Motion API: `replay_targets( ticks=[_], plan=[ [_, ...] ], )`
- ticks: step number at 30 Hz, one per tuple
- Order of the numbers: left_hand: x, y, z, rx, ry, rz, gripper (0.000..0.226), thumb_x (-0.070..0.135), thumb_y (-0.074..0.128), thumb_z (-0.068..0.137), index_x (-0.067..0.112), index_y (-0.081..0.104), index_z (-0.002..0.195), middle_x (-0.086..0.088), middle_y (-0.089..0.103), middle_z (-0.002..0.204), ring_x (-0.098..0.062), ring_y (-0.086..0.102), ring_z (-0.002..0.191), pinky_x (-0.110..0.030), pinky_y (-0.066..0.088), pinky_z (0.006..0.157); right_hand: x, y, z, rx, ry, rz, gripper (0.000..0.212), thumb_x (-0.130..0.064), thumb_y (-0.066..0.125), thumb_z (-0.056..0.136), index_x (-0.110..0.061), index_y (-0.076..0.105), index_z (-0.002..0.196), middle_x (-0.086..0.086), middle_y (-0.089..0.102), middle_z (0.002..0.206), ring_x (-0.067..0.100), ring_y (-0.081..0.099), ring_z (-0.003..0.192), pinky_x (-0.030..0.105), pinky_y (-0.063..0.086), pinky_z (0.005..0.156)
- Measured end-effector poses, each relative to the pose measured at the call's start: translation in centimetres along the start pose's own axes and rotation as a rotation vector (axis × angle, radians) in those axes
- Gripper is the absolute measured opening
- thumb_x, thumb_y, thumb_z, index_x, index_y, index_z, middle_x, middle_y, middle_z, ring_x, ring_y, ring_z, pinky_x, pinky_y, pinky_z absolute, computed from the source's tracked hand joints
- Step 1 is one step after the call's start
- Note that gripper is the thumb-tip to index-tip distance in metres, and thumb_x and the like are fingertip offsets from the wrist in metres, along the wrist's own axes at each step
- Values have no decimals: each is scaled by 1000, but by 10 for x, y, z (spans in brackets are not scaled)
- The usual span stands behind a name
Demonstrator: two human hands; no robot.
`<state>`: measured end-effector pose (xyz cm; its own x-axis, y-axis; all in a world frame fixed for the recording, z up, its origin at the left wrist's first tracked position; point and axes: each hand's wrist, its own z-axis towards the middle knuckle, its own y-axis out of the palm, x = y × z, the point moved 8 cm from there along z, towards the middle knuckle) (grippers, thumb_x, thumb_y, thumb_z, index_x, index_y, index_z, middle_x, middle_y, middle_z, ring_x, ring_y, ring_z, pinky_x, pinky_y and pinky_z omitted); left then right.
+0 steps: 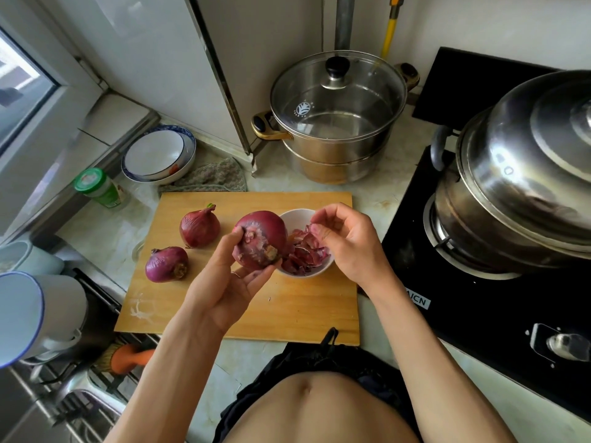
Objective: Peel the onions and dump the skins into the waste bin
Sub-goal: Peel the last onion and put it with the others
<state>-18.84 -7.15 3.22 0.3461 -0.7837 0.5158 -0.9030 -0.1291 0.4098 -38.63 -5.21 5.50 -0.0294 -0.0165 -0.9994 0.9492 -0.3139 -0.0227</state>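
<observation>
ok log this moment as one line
step: peeling | left hand: holds onion | right hand: drops skin over bowl of skins | two onions wait on board

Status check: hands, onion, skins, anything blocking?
Left hand grips big red onion, partly peeled. Right hand pinches skin over small white bowl of purple skins. Two small red onions wait on wooden cutting board. Nothing blocking.

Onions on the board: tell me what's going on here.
A person is peeling red onions. The left hand grips one onion above the cutting board. The right hand pinches a piece of skin over the white bowl of skins. Two more onions lie on the board.
</observation>
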Motion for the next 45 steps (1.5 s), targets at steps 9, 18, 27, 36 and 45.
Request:
replay_targets(
  ticks=[9,18,27,36,45],
  plan=[
    [4,5,2,-86,40,49,57,34,70,82,6,61,130,-27,60,140,-33,74,93,-30,64,64,23,5,5,104,58,-268,9,-11,73,87,-20,69,87,-12,68,81,1,64,77,19,53,73],
    [1,10,2,-171,58,108,38,30,65,91,9,70,122,-14,72,106,-29,74,89,-36,65,78,2,31,-2,-153,49,-57,43,-34,77,83,-17,67,121,-6,71,113,5,67,103,22,54,89],
    [5,18,-3,-232,102,208,41,34,67,91,16,68,129,-15,67,115,-31,66,103,-40,58,91,-19,29,-8,-116,-177,-250,58,-22,87,74,-20,65,128,-6,65,125,5,60,112,21,50,93],
    [11,24,-2,-352,197,140,98,46,91,61,8,55,144,-20,63,131,-32,65,107,-35,59,86,-27,30,-10,-129,-144,159,41,-10,75,84,-12,65,123,-1,67,124,17,62,112,34,52,96],
    [12,33,-10,-448,175,183,93,52,81,70,10,50,146,-17,64,131,-25,70,96,-30,54,78,-36,32,-11,-136,-180,52,37,-19,80,80,-16,69,115,-7,65,120,17,64,106,36,54,90]
  ],
)
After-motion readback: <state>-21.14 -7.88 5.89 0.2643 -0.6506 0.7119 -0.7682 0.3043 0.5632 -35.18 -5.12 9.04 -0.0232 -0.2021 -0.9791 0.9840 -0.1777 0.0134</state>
